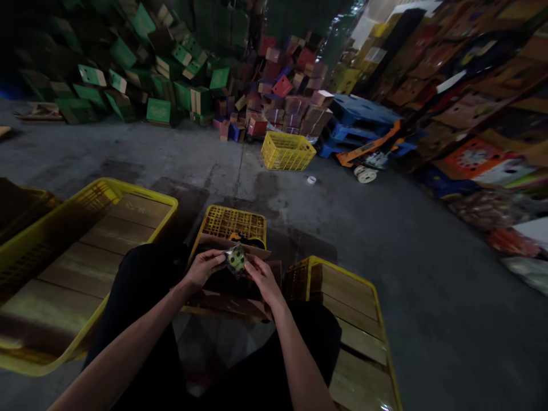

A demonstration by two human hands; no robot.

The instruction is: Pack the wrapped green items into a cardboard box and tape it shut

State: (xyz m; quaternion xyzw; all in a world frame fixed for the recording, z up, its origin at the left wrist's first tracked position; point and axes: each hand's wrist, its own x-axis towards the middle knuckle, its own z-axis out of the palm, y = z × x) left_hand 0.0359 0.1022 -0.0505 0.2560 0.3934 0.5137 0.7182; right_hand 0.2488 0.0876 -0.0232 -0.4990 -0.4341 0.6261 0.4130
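Note:
Between my two hands is a small yellow-green item with dark spots in clear plastic wrapping (pixel 236 258); its exact kind I cannot make out. My left hand (pixel 207 268) pinches its left side, and my right hand (pixel 262 277) grips its right edge with fingers and thumb. Just below them an open cardboard box (pixel 235 302) sits against an upturned yellow crate (pixel 233 220), its inside dark. A black and orange object (pixel 248 240), possibly a tape dispenser, lies on the crate behind the box flap.
Yellow crates of brown cartons stand at left (pixel 173 205) and right (pixel 377 297). Ahead are another yellow crate (pixel 289 151), a white roll (pixel 311 180), blue pallets (pixel 363 111) and an orange pallet jack (pixel 374 145). Green boxes (pixel 159 111) are heaped at the back; stacked cartons (pixel 475 154) line the right.

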